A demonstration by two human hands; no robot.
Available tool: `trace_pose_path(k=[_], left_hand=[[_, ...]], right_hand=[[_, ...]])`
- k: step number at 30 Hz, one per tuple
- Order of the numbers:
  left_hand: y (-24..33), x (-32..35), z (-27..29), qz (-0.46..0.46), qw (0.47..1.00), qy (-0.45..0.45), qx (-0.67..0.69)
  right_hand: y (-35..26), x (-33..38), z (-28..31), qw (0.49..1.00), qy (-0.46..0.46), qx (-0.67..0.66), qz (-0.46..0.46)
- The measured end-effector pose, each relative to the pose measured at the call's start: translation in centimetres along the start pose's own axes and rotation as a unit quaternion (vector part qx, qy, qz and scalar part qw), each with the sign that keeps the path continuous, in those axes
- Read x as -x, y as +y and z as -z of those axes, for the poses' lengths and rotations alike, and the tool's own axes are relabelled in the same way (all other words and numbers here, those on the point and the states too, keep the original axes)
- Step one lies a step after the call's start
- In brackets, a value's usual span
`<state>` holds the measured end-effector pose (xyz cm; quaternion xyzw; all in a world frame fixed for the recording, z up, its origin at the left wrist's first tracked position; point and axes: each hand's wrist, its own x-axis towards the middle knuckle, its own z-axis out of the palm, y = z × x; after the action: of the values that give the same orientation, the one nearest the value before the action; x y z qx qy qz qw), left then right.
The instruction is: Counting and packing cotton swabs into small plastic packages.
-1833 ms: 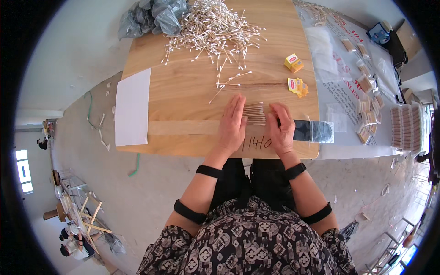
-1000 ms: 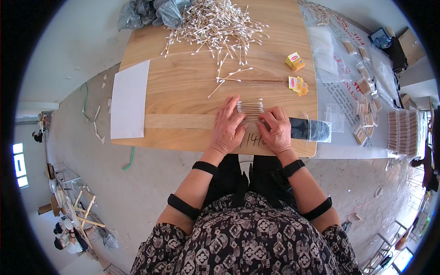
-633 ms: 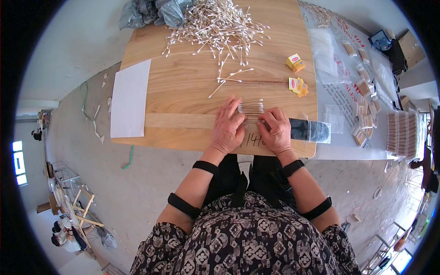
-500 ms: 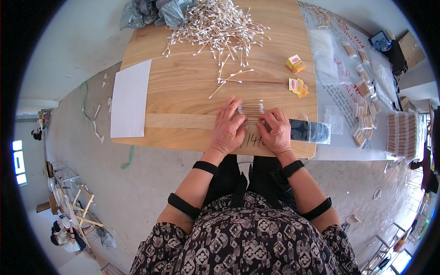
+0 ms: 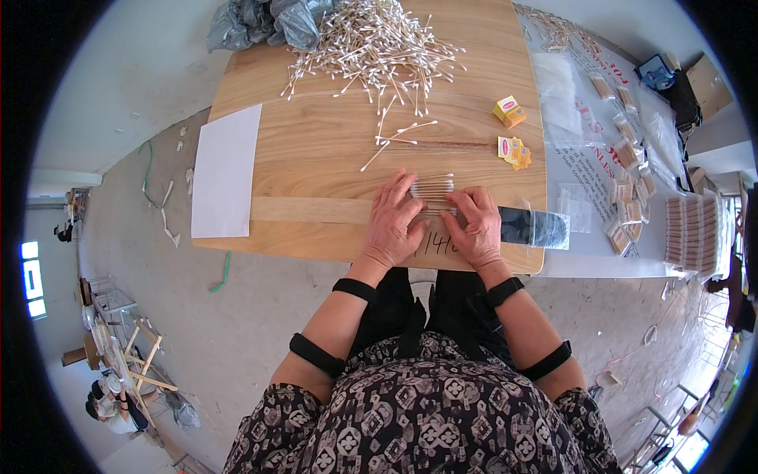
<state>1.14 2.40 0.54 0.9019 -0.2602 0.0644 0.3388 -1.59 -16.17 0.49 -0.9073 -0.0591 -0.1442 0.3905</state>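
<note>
A neat row of cotton swabs (image 5: 433, 188) lies crosswise on the wooden table near its front edge, the sticks side by side. At the row's left ends is my left hand (image 5: 395, 222), its fingers curled against the tips. My right hand (image 5: 475, 224) presses in from the other end with bent fingers and thumb. Between them the two hands grip the row, and the swabs nearest me are partly hidden by fingers. Just beyond, a few loose cotton swabs (image 5: 384, 144) lie scattered.
A big heap of cotton swabs (image 5: 371, 43) and a grey plastic bag (image 5: 264, 24) are at the far side. White paper (image 5: 225, 174) lies left. Small yellow boxes (image 5: 510, 111), yellow cards (image 5: 514, 151) and dark tape (image 5: 525, 226) are right. Bagged swab packs (image 5: 628, 154) cover the side table.
Both hands keep almost the same place at the row's ends. The right fingers and thumb have shifted slightly; the swab row looks nearly unchanged.
</note>
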Motion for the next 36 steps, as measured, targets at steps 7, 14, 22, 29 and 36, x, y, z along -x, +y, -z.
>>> trace_pose_path(k=[7,14,22,29,36], left_hand=[[-0.12,0.07,-0.09,-0.002,1.000,0.003,0.004],[-0.03,0.03,-0.25,-0.001,1.000,0.015,0.004],[0.11,0.01,-0.11,-0.005,1.000,0.010,-0.014],[0.07,-0.01,-0.14,-0.002,1.000,0.004,-0.015],[0.07,0.04,-0.13,-0.007,1.000,0.009,-0.020]], right_hand=[[-0.10,-0.04,0.01,1.000,-0.009,0.021,0.002],[0.08,-0.02,-0.04,1.000,-0.006,0.020,0.006],[0.08,-0.02,-0.08,1.000,-0.001,0.011,0.010],[0.26,0.02,-0.17,1.000,-0.006,0.020,0.012],[0.13,-0.02,-0.20,1.000,-0.001,0.020,0.008]])
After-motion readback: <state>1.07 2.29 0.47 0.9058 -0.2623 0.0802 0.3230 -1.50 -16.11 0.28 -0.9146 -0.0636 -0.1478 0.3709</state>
